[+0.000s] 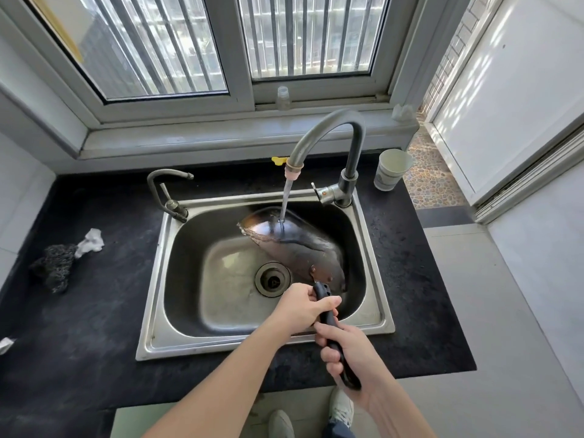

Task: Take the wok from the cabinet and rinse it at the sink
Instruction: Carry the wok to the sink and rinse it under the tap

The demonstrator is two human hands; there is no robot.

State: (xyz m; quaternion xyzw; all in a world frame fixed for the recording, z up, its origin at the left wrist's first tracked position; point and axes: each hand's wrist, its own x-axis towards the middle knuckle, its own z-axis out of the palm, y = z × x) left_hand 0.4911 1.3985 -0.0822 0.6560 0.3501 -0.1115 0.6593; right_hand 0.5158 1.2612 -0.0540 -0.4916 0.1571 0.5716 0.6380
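Right, my dark round metal wok stands tilted on edge inside the stainless steel sink, and the stream of water from the curved grey faucet strikes it near the upper rim. Both hands are clamped on its long black handle: my left hand is wrapped round the end nearest the bowl, and my right hand grips the far end over the black stone tabletop. To rinse well, I judge I should roll the handle slowly so the stream sweeps the whole surface. I should also keep the bowl low in the basin so runoff reaches the round drain without splashing out.
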